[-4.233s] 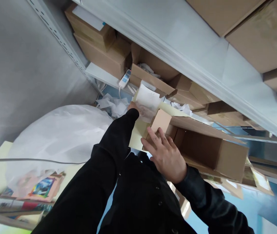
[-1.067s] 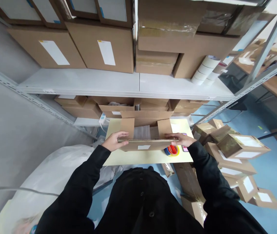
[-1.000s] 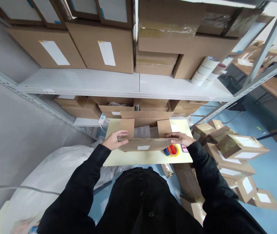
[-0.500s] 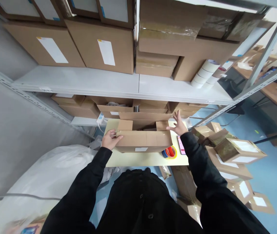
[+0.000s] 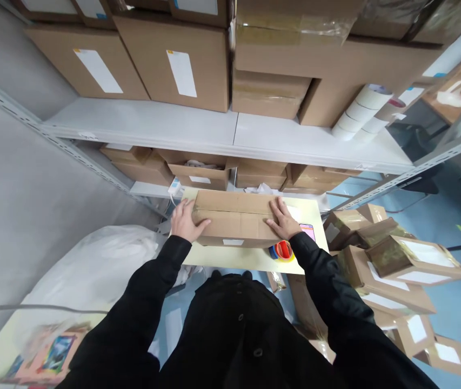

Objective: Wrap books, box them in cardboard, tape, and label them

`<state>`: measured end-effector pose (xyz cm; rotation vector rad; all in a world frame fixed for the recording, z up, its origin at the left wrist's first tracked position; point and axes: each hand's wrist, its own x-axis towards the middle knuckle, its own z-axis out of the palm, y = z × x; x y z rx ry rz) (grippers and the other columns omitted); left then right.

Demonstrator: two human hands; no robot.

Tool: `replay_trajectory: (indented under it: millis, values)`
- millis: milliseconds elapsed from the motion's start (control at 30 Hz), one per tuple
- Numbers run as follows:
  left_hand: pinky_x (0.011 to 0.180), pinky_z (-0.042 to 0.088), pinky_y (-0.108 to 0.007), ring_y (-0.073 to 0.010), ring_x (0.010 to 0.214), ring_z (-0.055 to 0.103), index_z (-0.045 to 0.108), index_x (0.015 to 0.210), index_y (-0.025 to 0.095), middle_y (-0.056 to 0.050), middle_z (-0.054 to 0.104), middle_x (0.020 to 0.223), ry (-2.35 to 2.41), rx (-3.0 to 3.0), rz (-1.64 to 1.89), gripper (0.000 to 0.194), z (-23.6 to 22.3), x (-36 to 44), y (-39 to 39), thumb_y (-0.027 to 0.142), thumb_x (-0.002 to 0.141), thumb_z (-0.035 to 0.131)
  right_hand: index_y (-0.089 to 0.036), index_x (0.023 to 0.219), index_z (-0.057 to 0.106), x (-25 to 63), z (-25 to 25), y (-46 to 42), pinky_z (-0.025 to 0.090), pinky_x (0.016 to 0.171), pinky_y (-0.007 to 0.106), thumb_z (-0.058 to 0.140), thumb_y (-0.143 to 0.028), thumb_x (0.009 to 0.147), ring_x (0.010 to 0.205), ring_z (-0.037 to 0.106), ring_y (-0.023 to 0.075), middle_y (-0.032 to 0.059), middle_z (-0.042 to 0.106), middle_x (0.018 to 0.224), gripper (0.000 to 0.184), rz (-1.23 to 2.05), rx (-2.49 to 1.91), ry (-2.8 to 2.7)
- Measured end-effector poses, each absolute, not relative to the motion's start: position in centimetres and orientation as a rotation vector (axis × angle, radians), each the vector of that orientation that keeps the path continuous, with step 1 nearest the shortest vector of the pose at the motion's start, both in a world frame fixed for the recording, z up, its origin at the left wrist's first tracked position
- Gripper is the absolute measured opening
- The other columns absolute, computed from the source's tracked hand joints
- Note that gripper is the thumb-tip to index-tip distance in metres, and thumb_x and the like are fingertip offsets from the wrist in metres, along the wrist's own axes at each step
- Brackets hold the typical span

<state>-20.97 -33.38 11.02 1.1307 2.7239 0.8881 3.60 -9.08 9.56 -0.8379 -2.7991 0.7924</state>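
Observation:
A brown cardboard box (image 5: 234, 219) with its top flaps folded shut lies on a small pale yellow table (image 5: 250, 258). My left hand (image 5: 185, 221) clasps the box's left end, thumb on top and fingers round the side. My right hand (image 5: 282, 218) lies flat on the right part of the closed flaps, fingers spread. A red and yellow tape dispenser (image 5: 282, 251) sits by the box's near right corner, and a phone (image 5: 308, 231) lies just right of my right hand.
Grey metal shelving (image 5: 230, 129) in front carries large labelled cartons and white tape rolls (image 5: 362, 111). Several taped boxes (image 5: 392, 259) are piled on the blue floor at right. A big white plastic bag (image 5: 100, 265) lies at left beside a grey wall.
The box's far flap has come down and the top is now closed. My right hand moved from the raised flap onto the lid. My left hand stays at the left end.

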Motion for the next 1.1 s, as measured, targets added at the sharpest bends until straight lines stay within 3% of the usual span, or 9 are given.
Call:
replay_trajectory:
  millis: [100, 267, 400, 467, 600, 700, 800, 1000, 1100]
  values:
    - [0.114, 0.011, -0.052, -0.0374, 0.141, 0.014, 0.04, 0.136, 0.012, -0.019, 0.023, 0.152, 2.519, 1.671, 0.53, 0.092, 12.3, -18.7, -31.1, 0.06, 0.062, 0.067, -0.017, 0.147, 0.024, 3.2, 10.2, -8.9, 0.023, 0.108, 0.06, 0.047, -0.059, 0.082, 0.142, 0.002, 0.0368, 0.0141, 0.006, 0.156, 0.08, 0.749, -0.858, -2.865]
    - [0.114, -0.003, -0.051, -0.0347, 0.142, 0.011, 0.018, 0.147, 0.008, -0.019, 0.015, 0.154, 2.306, 1.846, 0.185, 0.114, 11.7, -16.2, -27.7, 0.069, 0.061, 0.06, -0.012, 0.144, 0.029, 4.7, 10.4, -7.2, 0.027, 0.109, 0.051, 0.045, -0.056, 0.084, 0.142, 0.016, 0.0333, 0.0183, 0.014, 0.155, 0.076, 0.882, -0.697, -2.774]
    - [0.114, -0.001, -0.048, -0.0319, 0.142, 0.012, 0.013, 0.148, 0.008, -0.018, 0.015, 0.154, 2.378, 1.814, 0.12, 0.114, 10.6, -15.8, -27.3, 0.069, 0.064, 0.058, -0.012, 0.132, 0.044, 9.3, 7.5, -7.4, 0.045, 0.093, 0.042, 0.033, -0.048, 0.09, 0.113, 0.056, 0.026, 0.0188, 0.053, 0.13, 0.057, 0.869, -1.132, -2.431]
    - [0.114, -0.001, -0.048, -0.0321, 0.142, 0.012, 0.012, 0.148, 0.008, -0.018, 0.015, 0.154, 2.395, 1.816, 0.108, 0.114, 10.5, -15.8, -27.5, 0.07, 0.064, 0.057, -0.013, 0.117, 0.056, 11.1, 5.1, -9.0, 0.048, 0.082, 0.037, 0.035, -0.045, 0.09, 0.093, 0.063, 0.0237, 0.0151, 0.065, 0.108, 0.047, 0.882, -1.446, -2.472]
    - [0.114, 0.0, -0.049, -0.0333, 0.142, 0.013, 0.012, 0.148, 0.008, -0.018, 0.016, 0.154, 2.413, 1.796, 0.093, 0.116, 10.6, -15.5, -27.7, 0.072, 0.062, 0.057, -0.012, 0.11, 0.059, 11.3, 0.5, -12.8, 0.045, 0.085, 0.035, 0.057, -0.047, 0.08, 0.102, 0.06, 0.0284, 0.0166, 0.065, 0.107, 0.046, 0.872, -1.628, -2.924]
    - [0.114, -0.001, -0.049, -0.0337, 0.142, 0.013, 0.012, 0.148, 0.008, -0.018, 0.016, 0.154, 2.405, 1.793, 0.105, 0.117, 10.6, -15.2, -27.8, 0.073, 0.061, 0.057, -0.005, 0.119, 0.051, 9.4, -1.3, -14.1, 0.044, 0.086, 0.038, 0.055, -0.049, 0.081, 0.105, 0.06, 0.0309, 0.022, 0.063, 0.108, 0.058, 0.877, -1.816, -2.974]
    - [0.114, -0.002, -0.048, -0.0332, 0.142, 0.013, 0.012, 0.148, 0.007, -0.018, 0.016, 0.154, 2.402, 1.798, 0.127, 0.119, 10.6, -15.1, -27.8, 0.074, 0.061, 0.057, -0.005, 0.118, 0.051, 8.1, -1.3, -13.9, 0.044, 0.087, 0.04, 0.051, -0.043, 0.084, 0.104, 0.061, 0.03, 0.0223, 0.063, 0.107, 0.051, 0.909, -1.966, -2.905]
    - [0.114, -0.002, -0.046, -0.0321, 0.142, 0.012, 0.015, 0.148, 0.008, -0.017, 0.015, 0.154, 2.365, 1.784, 0.137, 0.116, 11.0, -15.2, -28.0, 0.074, 0.061, 0.057, -0.018, 0.091, 0.06, 11.7, 4.4, -10.7, 0.049, 0.075, 0.038, 0.035, -0.043, 0.086, 0.089, 0.064, 0.0284, 0.0151, 0.068, 0.093, 0.036, 0.892, -2.019, -2.604]
    - [0.114, -0.002, -0.047, -0.0317, 0.143, 0.011, 0.015, 0.148, 0.009, -0.016, 0.015, 0.155, 2.369, 1.804, 0.169, 0.116, 10.8, -15.4, -28.5, 0.073, 0.061, 0.058, -0.019, 0.084, 0.053, 14.4, 9.5, -7.9, 0.048, 0.066, 0.036, 0.035, -0.045, 0.081, 0.079, 0.061, 0.0278, 0.0135, 0.066, 0.082, 0.031, 0.971, -1.62, -2.239]
